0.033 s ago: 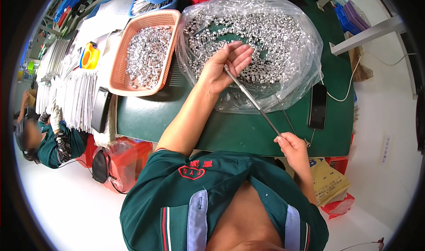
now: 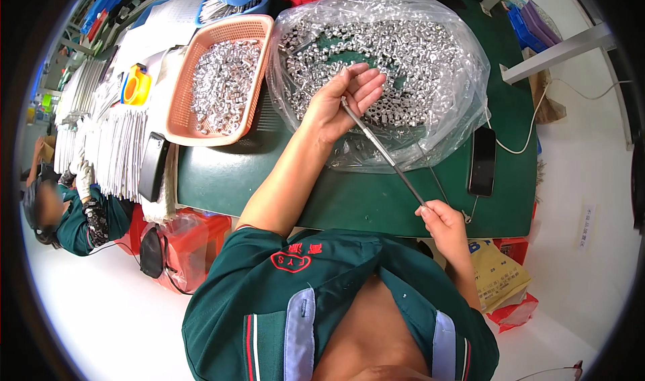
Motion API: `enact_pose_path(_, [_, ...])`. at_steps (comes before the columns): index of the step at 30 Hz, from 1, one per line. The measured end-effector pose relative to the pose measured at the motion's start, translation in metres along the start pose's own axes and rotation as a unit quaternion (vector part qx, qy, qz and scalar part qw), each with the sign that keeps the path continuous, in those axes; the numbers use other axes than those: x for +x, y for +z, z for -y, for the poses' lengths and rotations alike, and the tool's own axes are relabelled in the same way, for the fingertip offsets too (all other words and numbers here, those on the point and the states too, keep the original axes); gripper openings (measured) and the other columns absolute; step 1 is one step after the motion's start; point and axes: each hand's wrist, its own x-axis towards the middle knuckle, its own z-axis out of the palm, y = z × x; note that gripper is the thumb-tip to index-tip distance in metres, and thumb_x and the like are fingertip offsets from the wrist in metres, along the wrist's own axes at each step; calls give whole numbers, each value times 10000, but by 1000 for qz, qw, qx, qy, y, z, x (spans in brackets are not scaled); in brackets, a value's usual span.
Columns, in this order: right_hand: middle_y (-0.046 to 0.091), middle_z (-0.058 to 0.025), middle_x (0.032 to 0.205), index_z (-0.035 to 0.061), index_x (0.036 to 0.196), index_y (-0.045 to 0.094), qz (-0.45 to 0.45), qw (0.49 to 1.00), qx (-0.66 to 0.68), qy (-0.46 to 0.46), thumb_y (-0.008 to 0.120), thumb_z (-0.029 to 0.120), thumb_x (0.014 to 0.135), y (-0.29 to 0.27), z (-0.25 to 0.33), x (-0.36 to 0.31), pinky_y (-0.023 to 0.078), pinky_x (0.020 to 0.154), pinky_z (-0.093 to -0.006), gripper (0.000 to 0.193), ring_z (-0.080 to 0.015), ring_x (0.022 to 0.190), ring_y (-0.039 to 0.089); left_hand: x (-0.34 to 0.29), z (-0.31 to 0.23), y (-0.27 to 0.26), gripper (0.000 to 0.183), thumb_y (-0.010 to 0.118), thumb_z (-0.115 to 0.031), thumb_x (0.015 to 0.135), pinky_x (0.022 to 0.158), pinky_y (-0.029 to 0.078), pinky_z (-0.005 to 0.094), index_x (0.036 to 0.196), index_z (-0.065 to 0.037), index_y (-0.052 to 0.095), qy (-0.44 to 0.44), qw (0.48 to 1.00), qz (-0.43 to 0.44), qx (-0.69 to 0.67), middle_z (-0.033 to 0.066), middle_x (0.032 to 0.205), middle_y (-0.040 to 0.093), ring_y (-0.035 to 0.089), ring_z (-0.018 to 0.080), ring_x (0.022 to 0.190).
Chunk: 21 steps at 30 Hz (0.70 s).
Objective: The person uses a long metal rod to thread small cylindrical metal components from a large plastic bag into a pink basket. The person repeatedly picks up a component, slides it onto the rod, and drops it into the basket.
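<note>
A thin straight metal rod (image 2: 406, 179) slants across in front of me, dark grey toward its near end and with a brighter silver stretch farther up. My right hand (image 2: 443, 221) pinches the near end between thumb and fingers. At the far end, my left hand (image 2: 342, 102) is turned palm up with its fingers stretched out. The rod's tip meets that palm near the base of the fingers, and the exact contact is hidden. Beneath and beyond the left hand lies a large clear plastic bag (image 2: 463, 122), spread wide, with many short silver metal sleeves (image 2: 410, 102) on it.
An orange basket (image 2: 176, 106) of similar small metal parts stands to the left on the green table (image 2: 222, 186). A phone (image 2: 482, 163) lies at the right, a dark case-like object (image 2: 154, 167) at the left edge. Bundled white strips (image 2: 121, 153) and a co-worker (image 2: 87, 220) are farther left.
</note>
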Motion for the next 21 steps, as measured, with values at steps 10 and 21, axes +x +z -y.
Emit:
enact_pose_path(10, [505,12,619,-15,875,632,-74,990,-98,-74,581,121,889,11,2,-1,370,541,-212,146,-47,590,446,-2,3,-1,387,445,-273,972,911,504,450,1225,20,468,-20,997,14,73,167,1030,637,615,325,1020])
enact_pose_path(21, [507,19,623,-5,885,635,-18,999,31,15,574,146,895,15,-20,2,370,535,-215,163,-52,589,448,-3,8,-7,451,432,-396,964,714,501,376,1134,6,545,-20,998,-33,-50,33,659,560,571,198,676])
